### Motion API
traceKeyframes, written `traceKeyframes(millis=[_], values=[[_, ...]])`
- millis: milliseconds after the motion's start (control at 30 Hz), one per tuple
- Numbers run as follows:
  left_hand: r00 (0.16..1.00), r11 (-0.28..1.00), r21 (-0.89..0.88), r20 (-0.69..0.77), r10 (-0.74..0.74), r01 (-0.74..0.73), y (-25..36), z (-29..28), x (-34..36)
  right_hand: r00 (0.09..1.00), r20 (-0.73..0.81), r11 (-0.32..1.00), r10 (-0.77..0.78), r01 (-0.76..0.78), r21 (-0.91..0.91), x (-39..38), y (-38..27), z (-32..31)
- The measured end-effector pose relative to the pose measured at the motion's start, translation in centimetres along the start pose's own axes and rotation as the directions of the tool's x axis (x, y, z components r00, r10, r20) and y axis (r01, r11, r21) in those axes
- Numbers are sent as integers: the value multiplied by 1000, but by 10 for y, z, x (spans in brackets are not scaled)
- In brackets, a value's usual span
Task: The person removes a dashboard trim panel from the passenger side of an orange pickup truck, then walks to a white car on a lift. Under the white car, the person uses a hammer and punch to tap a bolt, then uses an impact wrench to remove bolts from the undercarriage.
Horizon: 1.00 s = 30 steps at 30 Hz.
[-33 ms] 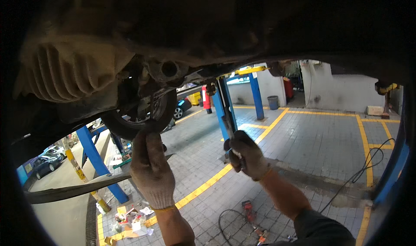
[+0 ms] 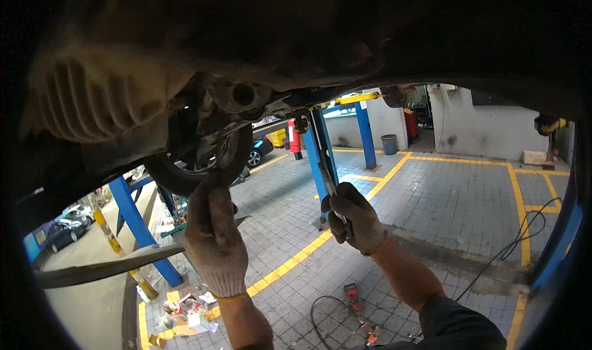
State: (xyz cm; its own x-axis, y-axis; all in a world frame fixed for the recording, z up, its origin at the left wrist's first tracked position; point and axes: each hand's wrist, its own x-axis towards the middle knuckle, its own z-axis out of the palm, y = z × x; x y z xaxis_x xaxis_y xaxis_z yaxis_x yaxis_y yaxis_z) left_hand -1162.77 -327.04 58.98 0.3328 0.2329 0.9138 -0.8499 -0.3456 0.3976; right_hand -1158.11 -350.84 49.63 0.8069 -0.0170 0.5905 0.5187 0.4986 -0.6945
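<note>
Above me is the dark underside of a raised car, with a ribbed cover (image 2: 92, 100) at the left and a wheel (image 2: 237, 156) beyond it. My left hand (image 2: 214, 242), in a pale knit glove, reaches up in front of the wheel's lower edge. Its fingers are bent and pressed together; whatever they grip is hidden. A long dark strip (image 2: 117, 268) passes behind this hand, and I cannot tell if they touch. My gloved right hand (image 2: 356, 219) is closed around a slim metal tool (image 2: 328, 179), its shaft pointing up and slightly left.
Blue lift posts (image 2: 317, 156) stand ahead, with another blue post (image 2: 145, 233) at the left. A red power tool (image 2: 353, 296) and a cable (image 2: 314, 310) lie on the tiled floor below. Scraps and packaging (image 2: 188, 316) litter the lower left. Another cable (image 2: 512, 248) trails at the right.
My right hand has shifted slightly right and turned, so more of the metal tool shows. The left hand stays at nearly the same place.
</note>
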Motion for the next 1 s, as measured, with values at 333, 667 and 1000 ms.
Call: traceKeyframes(millis=[333, 667, 1000], values=[[999, 998, -50, -1, 37, -37, -66, -14, -33, 975, 145, 946, -168, 201, -253, 16, -16, 29], [979, 921, -345, -153, 136, -182, -92, 62, -5, 780, 274, 443, -562, 564, -697, 58, -46, 53], [910, 642, -701, 414, 9, 312, -106, 97, -72, 490, 679, -221, -547, 698, -681, 32, 0, 16]])
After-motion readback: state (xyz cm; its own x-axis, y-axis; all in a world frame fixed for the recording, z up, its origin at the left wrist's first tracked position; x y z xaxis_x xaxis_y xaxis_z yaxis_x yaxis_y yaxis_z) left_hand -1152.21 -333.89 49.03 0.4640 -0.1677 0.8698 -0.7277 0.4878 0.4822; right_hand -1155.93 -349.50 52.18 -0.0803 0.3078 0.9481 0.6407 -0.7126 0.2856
